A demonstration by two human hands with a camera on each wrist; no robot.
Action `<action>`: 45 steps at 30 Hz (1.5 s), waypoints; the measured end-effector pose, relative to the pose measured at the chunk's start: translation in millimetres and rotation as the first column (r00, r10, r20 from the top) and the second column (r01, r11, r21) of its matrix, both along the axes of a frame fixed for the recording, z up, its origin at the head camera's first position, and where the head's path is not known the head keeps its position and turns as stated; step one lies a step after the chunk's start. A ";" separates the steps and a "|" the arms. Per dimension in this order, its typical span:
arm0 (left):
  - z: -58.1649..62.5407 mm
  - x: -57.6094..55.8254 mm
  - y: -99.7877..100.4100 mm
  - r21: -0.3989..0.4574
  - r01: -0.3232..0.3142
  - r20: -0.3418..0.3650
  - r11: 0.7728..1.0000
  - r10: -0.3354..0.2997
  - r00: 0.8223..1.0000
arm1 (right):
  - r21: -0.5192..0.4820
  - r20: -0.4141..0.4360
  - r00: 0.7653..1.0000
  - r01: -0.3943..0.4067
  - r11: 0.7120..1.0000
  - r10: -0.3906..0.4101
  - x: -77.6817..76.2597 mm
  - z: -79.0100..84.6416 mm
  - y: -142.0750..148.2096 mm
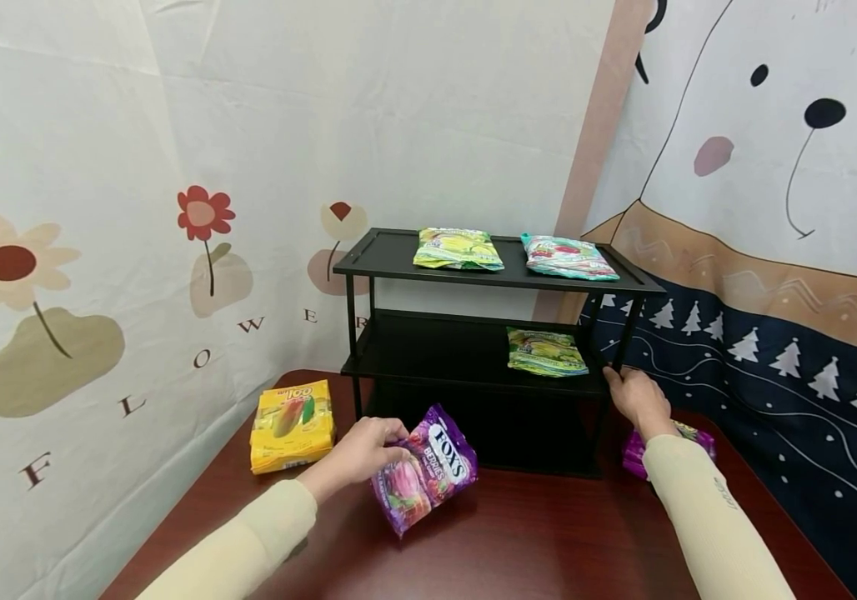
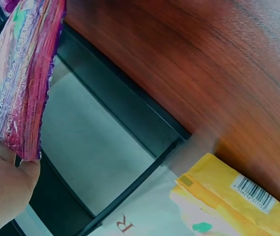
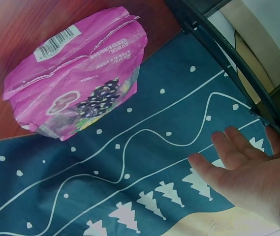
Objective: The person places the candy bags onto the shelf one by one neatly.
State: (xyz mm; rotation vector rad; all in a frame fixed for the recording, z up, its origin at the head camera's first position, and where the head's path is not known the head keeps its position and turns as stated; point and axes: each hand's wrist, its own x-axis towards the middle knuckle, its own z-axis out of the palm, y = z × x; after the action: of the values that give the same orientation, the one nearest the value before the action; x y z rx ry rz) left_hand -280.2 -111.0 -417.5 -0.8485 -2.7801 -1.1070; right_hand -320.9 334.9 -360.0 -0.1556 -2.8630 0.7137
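My left hand (image 1: 359, 450) pinches a purple Fox's Berries candy bag (image 1: 436, 467) by its left edge, holding it tilted in front of a black three-tier rack (image 1: 436, 350). Seen in the left wrist view, the thumb lies on one face of the bag (image 2: 26, 83) and the fingers are behind it. At the rack's right side, my right hand (image 1: 640, 402) touches the post by the middle shelf. Its fingers are loosely extended in the right wrist view, with the thumb at the black frame (image 3: 258, 93).
A yellow mango candy bag (image 1: 293, 425) lies left of the rack. A magenta grape bag (image 3: 80, 78) is on the table by the right forearm. On the top shelf sit a yellow-green bag (image 1: 458, 248) and a teal bag (image 1: 569, 257); a green bag (image 1: 546, 352) lies on the middle shelf.
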 end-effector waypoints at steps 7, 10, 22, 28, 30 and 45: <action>8.9 -1.6 2.1 0.124 -0.064 0.025 0.990 0.061 0.998 | -0.005 0.004 1.000 -0.002 1.000 0.002 -0.2 0.0 -0.1; 13.1 -1.9 2.8 0.166 -0.101 0.034 0.981 0.097 0.995 | -0.007 0.005 1.000 0.000 1.000 0.000 -0.3 0.2 -0.2; 30.5 -4.1 6.7 0.288 -0.200 0.081 0.936 0.185 0.979 | -0.010 0.004 1.000 0.006 1.000 -0.006 0.7 0.4 -0.2; 37.1 -8.2 8.9 0.355 -0.212 0.091 0.911 0.192 0.977 | -0.017 -0.006 1.000 0.005 1.000 -0.005 2.0 0.2 -1.3; 39.2 -10.9 9.9 0.382 -0.221 0.107 0.897 0.195 0.975 | -0.019 -0.009 1.000 0.006 1.000 -0.006 2.3 0.3 -1.7; 60.8 -33.0 19.0 0.460 -0.322 0.150 0.828 0.285 0.947 | -0.026 0.010 1.000 0.007 1.000 -0.006 1.8 0.0 0.4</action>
State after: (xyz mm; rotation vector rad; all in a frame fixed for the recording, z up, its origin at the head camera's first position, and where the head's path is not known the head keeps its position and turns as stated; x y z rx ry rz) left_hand -313.1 -92.0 -356.7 -0.2990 -2.3864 -1.6744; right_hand -319.0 335.4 -360.0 -0.1725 -2.8623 0.7508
